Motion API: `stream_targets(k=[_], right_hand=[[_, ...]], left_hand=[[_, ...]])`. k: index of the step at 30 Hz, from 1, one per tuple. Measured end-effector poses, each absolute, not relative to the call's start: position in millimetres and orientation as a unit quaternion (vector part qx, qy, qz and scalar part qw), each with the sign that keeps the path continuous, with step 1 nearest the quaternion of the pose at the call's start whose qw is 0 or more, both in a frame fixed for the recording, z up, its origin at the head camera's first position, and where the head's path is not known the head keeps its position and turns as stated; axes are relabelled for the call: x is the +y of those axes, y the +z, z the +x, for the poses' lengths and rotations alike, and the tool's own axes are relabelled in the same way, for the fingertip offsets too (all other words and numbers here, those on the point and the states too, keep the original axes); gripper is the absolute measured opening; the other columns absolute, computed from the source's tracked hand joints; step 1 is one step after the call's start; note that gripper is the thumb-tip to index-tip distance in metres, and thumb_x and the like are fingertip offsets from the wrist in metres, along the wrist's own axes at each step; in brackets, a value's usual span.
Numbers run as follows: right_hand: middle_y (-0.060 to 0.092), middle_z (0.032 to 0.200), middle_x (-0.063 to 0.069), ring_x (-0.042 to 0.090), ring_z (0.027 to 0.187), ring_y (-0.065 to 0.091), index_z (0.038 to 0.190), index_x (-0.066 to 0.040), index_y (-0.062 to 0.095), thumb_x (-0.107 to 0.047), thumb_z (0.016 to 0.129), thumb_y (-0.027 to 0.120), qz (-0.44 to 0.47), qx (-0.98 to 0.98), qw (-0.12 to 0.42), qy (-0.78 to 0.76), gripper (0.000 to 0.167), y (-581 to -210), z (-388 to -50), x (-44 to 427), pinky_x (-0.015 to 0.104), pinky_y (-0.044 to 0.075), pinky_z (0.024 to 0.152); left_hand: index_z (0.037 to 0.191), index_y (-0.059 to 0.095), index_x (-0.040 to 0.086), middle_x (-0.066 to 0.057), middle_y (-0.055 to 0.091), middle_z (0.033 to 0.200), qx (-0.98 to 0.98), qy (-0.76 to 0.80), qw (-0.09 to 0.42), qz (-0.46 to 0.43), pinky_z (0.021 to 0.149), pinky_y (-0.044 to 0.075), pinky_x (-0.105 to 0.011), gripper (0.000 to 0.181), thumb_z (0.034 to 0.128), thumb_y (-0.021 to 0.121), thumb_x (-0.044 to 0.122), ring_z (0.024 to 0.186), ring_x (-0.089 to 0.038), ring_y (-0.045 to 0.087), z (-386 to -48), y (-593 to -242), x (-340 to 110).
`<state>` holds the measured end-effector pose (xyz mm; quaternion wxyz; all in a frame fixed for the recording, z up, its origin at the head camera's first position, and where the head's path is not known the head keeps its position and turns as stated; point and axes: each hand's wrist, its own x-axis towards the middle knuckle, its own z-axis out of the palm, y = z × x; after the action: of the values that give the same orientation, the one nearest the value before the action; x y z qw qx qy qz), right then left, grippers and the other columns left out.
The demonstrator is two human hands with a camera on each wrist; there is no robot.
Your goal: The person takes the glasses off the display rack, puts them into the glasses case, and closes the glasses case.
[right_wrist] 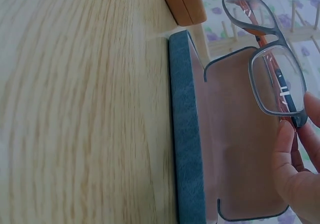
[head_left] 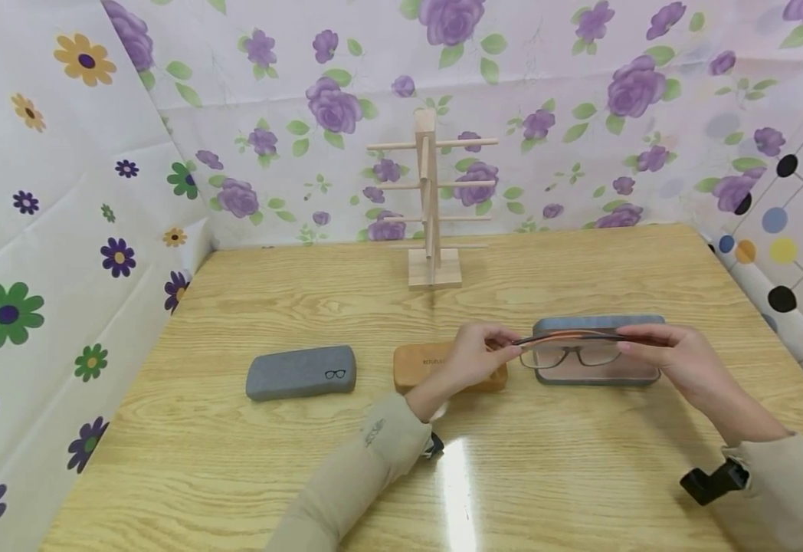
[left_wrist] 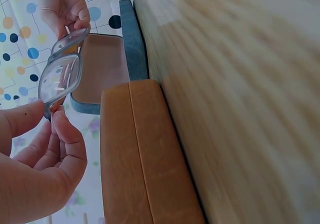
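A pair of eyeglasses [head_left: 570, 354] with a dark frame and orange-brown temples is held up between both hands, its temples folded behind the lenses. My left hand [head_left: 473, 354] pinches one end of the frame between thumb and fingers. At the other end, my right hand [head_left: 684, 364] pinches the frame the same way; the right wrist view shows that grip beside a lens [right_wrist: 277, 79]. Below and behind the glasses lies a blue-grey glasses case [head_left: 598, 376], standing open with a pinkish lining. Under my left hand sits a closed orange-brown glasses case [head_left: 411, 368], partly hidden by it.
A closed grey glasses case [head_left: 298, 373] with a small glasses print lies on the left of the wooden table [head_left: 236, 475]. Toward the back edge rises a wooden display stand [head_left: 429, 199] with several horizontal pegs. Flowered cloth [head_left: 332, 184] hangs behind the table.
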<state>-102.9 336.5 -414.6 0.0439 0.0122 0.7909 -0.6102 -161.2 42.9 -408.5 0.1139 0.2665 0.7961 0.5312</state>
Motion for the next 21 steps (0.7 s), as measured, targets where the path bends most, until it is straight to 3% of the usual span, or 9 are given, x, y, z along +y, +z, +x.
stream_targets(k=[6, 14, 21], right_hand=[[0.056, 0.106, -0.017, -0.005, 0.100, 0.045, 0.118, -0.013, 0.062, -0.023, 0.088, 0.062, 0.023, 0.798, 0.062, -0.599, 0.032, -422.2, -103.8, 348.5, 0.013, 0.039, 0.075], [0.057, 0.108, -0.019, -0.005, 0.099, 0.050, 0.122, -0.012, 0.060, -0.028, 0.086, 0.064, 0.039, 0.802, 0.068, -0.593, 0.040, -446.6, -114.1, 372.6, 0.015, 0.045, 0.075], [0.057, 0.109, -0.014, -0.001, 0.096, 0.054, 0.120, -0.012, 0.061, -0.024, 0.085, 0.065, 0.053, 0.790, 0.066, -0.607, 0.037, -456.5, -115.7, 387.1, 0.018, 0.048, 0.074]], left_hand=[[0.098, 0.069, 0.003, 0.002, 0.062, 0.076, 0.811, 0.518, 0.123, 0.243, 0.056, 0.045, -0.016, 0.016, 0.0841, 0.066, 0.010, 0.065, -0.004, 0.054, -161.5, -407.3, 51.3], [0.092, 0.069, 0.001, 0.001, 0.062, 0.075, 0.807, 0.527, 0.125, 0.237, 0.057, 0.046, -0.016, 0.012, 0.0830, 0.067, 0.009, 0.064, -0.004, 0.055, -165.2, -410.6, 60.8], [0.093, 0.069, 0.001, 0.001, 0.062, 0.074, 0.803, 0.532, 0.137, 0.232, 0.055, 0.045, -0.016, 0.013, 0.0832, 0.066, 0.008, 0.064, -0.007, 0.055, -164.5, -416.1, 71.3]])
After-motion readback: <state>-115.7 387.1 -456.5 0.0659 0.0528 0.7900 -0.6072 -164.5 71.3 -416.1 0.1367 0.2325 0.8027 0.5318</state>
